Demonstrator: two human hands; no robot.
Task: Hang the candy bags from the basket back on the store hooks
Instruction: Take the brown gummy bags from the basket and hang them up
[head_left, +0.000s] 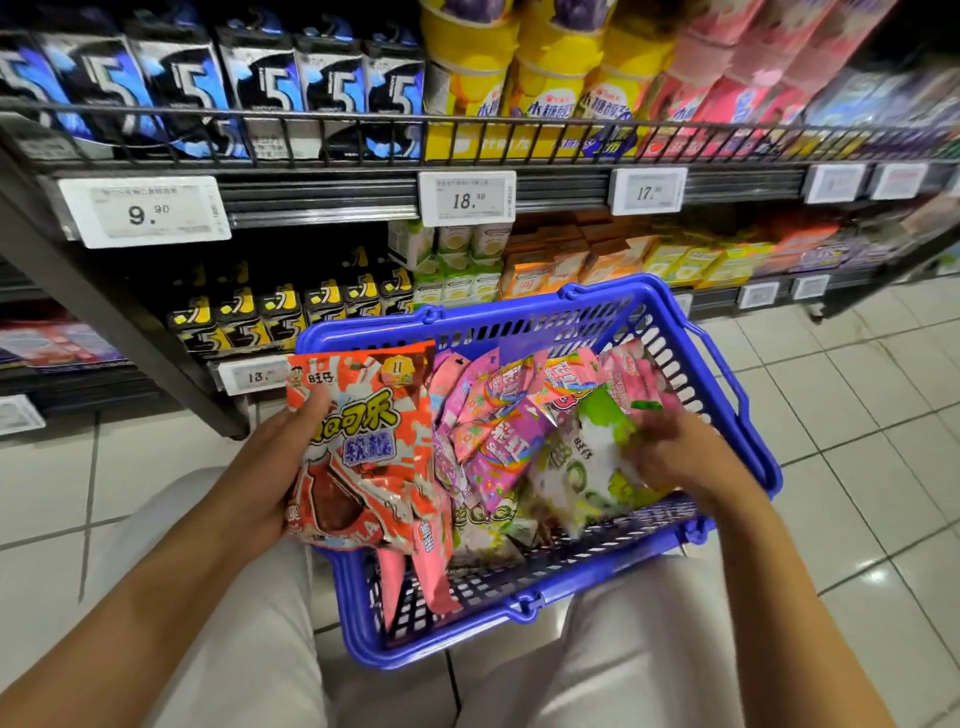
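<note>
Blue basket (737, 415) sat on the floor between the knees, full of candy bags. Left hand (270, 467) gripped a red bag (363, 467) clear of the pile; right hand (675, 452), blurred, pinched a green bag (587, 462), likely sorting for hanging.

The right hand (670, 452) is smeared by motion, so whether its fingers grip the green bag (592, 467) beneath them cannot be told. The left hand (275, 467) lies mostly behind the red bag (363, 457); only its thumb shows on the front. That red bag covers the near left corner of the basket (748, 415) and part of the pink bags (498, 431) beside it. Bags deeper in the basket are buried, their print unreadable. Above the basket, the shelf (519, 182) blurs toward the right, and its far right price tags (836, 183) cannot be read. The gum packs (270, 88) on top are cut off by the upper edge.
</note>
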